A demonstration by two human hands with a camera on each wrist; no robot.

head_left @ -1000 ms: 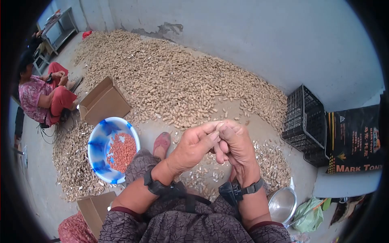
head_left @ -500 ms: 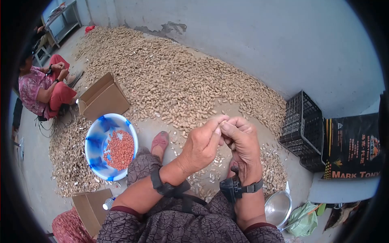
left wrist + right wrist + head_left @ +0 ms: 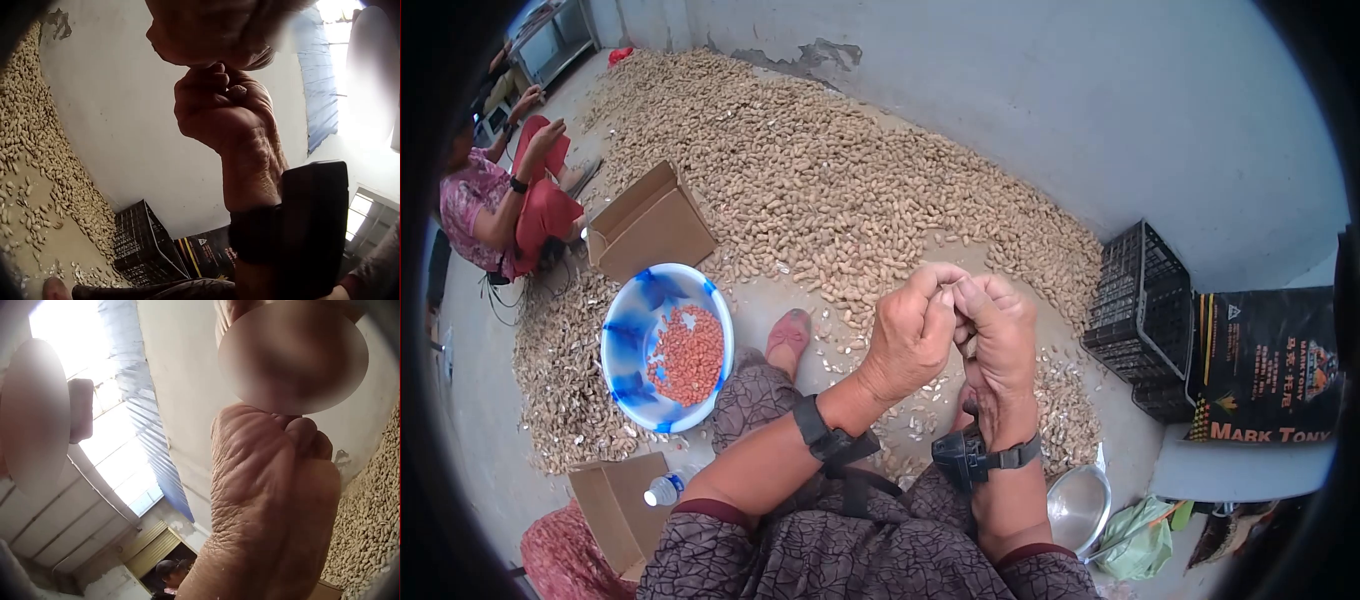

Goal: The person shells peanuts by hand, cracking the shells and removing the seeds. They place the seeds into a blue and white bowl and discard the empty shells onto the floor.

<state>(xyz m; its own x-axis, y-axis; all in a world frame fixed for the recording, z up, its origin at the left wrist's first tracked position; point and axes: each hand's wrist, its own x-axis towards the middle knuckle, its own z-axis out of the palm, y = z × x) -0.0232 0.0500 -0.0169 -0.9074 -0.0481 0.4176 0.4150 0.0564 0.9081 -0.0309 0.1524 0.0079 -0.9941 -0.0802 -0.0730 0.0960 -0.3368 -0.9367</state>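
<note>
In the head view the left hand (image 3: 908, 330) and right hand (image 3: 1002, 335) meet over the floor, thumbs and fingertips pinching a small pale peanut, mostly hidden between them. From the left wrist, the right hand (image 3: 228, 122) shows its fingers curled against a small rounded thing (image 3: 236, 93), perhaps another peanut. Below the hands lie scattered shells (image 3: 915, 410). A blue and white basin (image 3: 622, 352) holds reddish kernels (image 3: 688, 358) left of the hands. Beyond them spreads a large heap of unshelled peanuts (image 3: 800, 180).
Cardboard boxes (image 3: 650, 235) flank the basin, with a bottle (image 3: 665, 490) near one. Another person (image 3: 510, 205) sits at far left. Black crates (image 3: 1140, 305), a printed sack (image 3: 1265, 365), a metal bowl (image 3: 1080, 510) and a green bag (image 3: 1138, 540) stand right.
Both joined hands have moved slightly up in the head view, fingertips still together. The seated person's hands have parted and risen. More of the bottle shows.
</note>
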